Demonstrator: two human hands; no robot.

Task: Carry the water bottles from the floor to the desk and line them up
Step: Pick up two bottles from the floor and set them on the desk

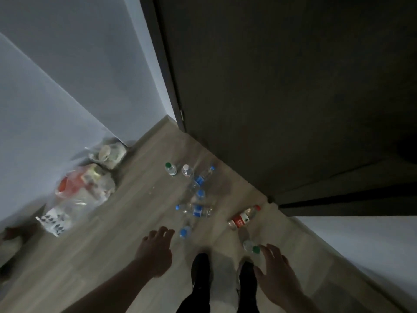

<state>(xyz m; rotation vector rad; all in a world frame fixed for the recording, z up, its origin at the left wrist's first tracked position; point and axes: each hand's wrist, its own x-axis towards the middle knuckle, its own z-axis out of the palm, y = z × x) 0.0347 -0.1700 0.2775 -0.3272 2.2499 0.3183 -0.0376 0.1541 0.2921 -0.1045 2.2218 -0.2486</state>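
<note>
**Both hands reaching for the bottles, none lifted yet**

The pickup step was in hand. The person stood over a scatter of water bottles on the wooden floor, with both arms stretched down and forward. The left hand had its fingers spread and loosely bent, holding nothing, just short of a blue-capped bottle near the feet. The right hand was likewise spread and empty, its fingertips just beside a green-capped bottle that lay close to the right shoe.

Farther off, a red-labelled bottle lay on its side near the dark door. A loose cluster of blue-labelled bottles lay in the middle, some tipped over; the picture was dim and blurred, so I counted roughly 4 there without certainty. Beyond them stood 2 upright bottles, a second green-capped bottle and a white-capped bottle. Plastic bags sat against the wall at the left. The desk was not in view.

The task looked barely begun. The next move probably called for each hand to drop to its nearest bottle and close round the body. The clear plastic would likely give under a hard squeeze, and the lying bottles might roll if nudged.
</note>
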